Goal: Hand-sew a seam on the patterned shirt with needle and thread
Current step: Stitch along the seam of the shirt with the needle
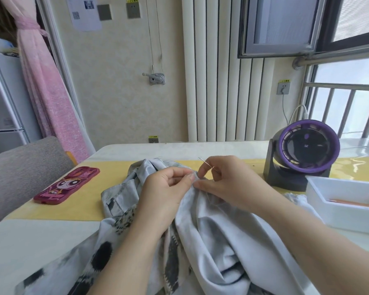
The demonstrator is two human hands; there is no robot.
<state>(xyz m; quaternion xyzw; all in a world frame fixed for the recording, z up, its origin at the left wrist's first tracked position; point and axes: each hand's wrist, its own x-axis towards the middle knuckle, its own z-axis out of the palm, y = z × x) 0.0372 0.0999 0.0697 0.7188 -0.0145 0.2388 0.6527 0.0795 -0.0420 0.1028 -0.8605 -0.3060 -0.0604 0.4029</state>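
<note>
The patterned shirt [211, 237] is heaped at the middle of the desk's near edge, spilling off it toward the person, with a raised fold held up between the two hands. It is shown mostly inside out: pale grey cloth, with dark blotches and zigzag stripes visible where the outer face is turned up at the lower left. A fold of the cloth is pinched by the left hand [166, 188], thumb pressed against forefinger. The needle [207, 163] is pinched by the right hand [226, 179] just beside that fold, its tip pointing up and away toward the desk's far edge. The thread cannot be made out clearly.

The sewing is judged to be under way, with a stitch being made; how much seam is finished or left cannot be told, since the stitch line is hidden by the fingers.

Toward the desk's left edge a pink case [67, 186] lies flat. Near the right edge a purple fan [303, 154] stands, and in front of it a white tray [347, 205].
</note>
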